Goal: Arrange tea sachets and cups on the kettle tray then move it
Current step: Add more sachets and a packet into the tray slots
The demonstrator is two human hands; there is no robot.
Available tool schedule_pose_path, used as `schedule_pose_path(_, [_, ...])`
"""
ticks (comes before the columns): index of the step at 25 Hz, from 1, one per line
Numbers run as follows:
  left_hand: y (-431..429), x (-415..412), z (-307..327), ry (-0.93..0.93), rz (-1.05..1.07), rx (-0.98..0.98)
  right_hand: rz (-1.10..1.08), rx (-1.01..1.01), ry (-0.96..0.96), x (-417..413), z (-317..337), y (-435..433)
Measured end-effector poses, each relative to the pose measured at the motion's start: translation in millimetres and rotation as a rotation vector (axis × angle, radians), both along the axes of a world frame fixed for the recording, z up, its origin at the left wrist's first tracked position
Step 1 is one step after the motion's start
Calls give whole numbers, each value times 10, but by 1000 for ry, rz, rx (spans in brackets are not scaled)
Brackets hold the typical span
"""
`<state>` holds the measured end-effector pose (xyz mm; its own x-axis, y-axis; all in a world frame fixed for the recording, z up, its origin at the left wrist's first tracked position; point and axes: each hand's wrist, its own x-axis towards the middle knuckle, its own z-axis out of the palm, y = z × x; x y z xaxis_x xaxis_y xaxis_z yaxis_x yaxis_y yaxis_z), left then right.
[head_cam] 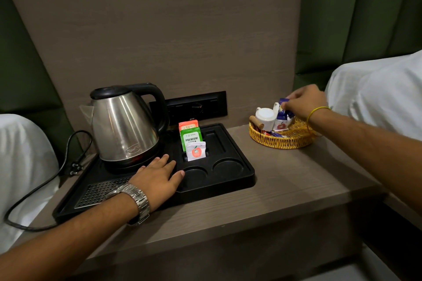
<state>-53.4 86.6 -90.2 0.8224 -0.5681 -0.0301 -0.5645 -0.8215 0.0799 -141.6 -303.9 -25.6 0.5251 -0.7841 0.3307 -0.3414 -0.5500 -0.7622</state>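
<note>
Brown wood-grain laminate forms both the worktop and the wall panel behind it, with green padded panels to either side. "PREMIUM GREEN" is read on the green sachet, which stands upright in a slot of the black plastic kettle tray; an orange sachet stands just behind it at 12 o'clock, its print too small to read, and a white sachet with a red apple emblem stands just in front at 6 o'clock. Two round cup recesses are seen at 5 o'clock from the sachets. A brushed-steel kettle with black lid and handle sits at 9 o'clock from them; its embossed logo cannot be read. The left hand is laid flat, fingers spread, palm down on the tray, a metal link watch at the wrist. The right hand is pinched on a blue sachet above the woven wicker basket, well apart at 3 o'clock from the tray, beside a white ceramic cup.
</note>
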Motion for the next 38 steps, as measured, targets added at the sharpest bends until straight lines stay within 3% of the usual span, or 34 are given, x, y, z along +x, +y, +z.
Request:
schedule_pose_path(3, [-6, 1, -10, 1, 1, 0, 179, -16, -138, 61, 90, 442])
schedule_pose_path(7, [-10, 20, -11, 4, -1, 5, 382, 95, -3, 444, -181, 1034])
schedule_pose_path(11, [2, 15, -24, -12, -13, -8, 431, 115, 166, 758, -433, 1269])
schedule_pose_path(17, [-2, 13, -91, -50, 15, -28, 513, -257, 465, 1026, -314, 1383])
schedule_pose_path(20, [11, 4, -95, -47, 21, -34, 537, -309, 496, 898, -106, 1309])
schedule_pose_path(23, [-7, 6, -76, -48, 11, -45, 388, -411, 477, 710, 258, 831])
schedule_pose_path(27, [-16, 34, -116, -54, 9, -57, 264, -428, 836, 538, 505, 244])
schedule_pose_path(30, [-5, 73, -127, -58, 12, -65, 363, -384, 1048, 497, 308, 54])
schedule_pose_path(38, [-4, 19, -36, -20, 17, -51, 509, -220, 849, 439, 65, 28])
